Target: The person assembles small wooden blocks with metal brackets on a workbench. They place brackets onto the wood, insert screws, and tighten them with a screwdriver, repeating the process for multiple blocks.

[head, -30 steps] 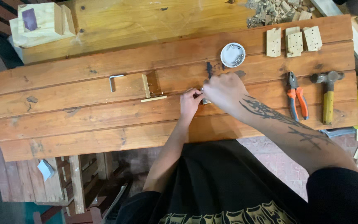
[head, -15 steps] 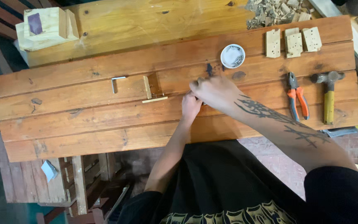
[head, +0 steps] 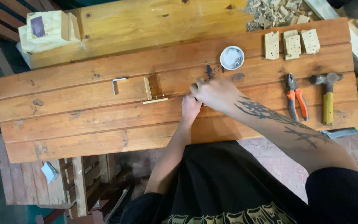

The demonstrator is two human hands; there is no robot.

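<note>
Head view, near to far from the white dish (head: pixel 232 57). Nearest: left hand (head: pixel 190 108) and right hand (head: pixel 216 93), touching, closed together over something small and hidden; grip unclear. Just beyond the right hand's fingertips, short of the dish: small dark tool (head: pixel 209 71), long axis pointing away across the worktop (head: pixel 83 124), right hand nearer. Right of the dish: pliers (head: pixel 296 97), hammer (head: pixel 327 97).
</note>
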